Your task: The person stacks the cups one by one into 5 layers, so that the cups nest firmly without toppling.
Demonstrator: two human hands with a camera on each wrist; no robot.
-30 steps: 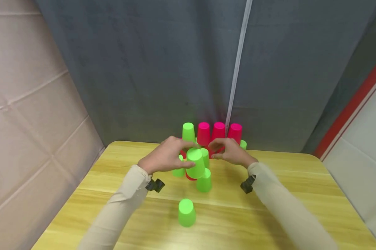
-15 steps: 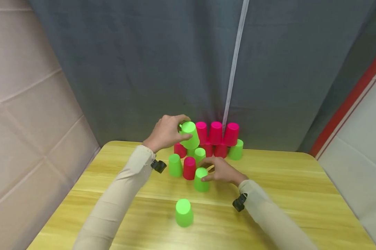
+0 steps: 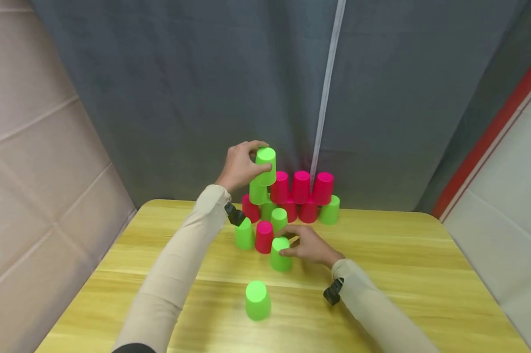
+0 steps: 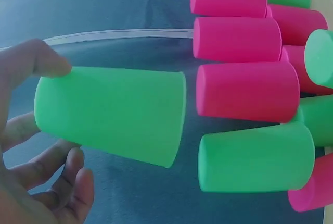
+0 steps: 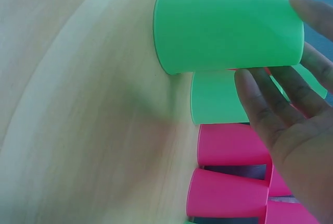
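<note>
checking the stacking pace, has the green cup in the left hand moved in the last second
Yes. The green cup in the left hand rose above the pink cups.

Eight green cups [image 3: 257,300] are showing in the head view: the left hand [image 3: 239,166] is holding one up, the fingers [image 3: 292,230] of the right hand [image 3: 307,245] are curling round one, one is standing alone at the front, and five are standing in the cluster, one of them mostly hidden. Seven pink cups [image 3: 264,237] are standing there too: three in the upper row, three beneath, one in front. Two hands are working over one tabletop [image 3: 402,255].
</note>
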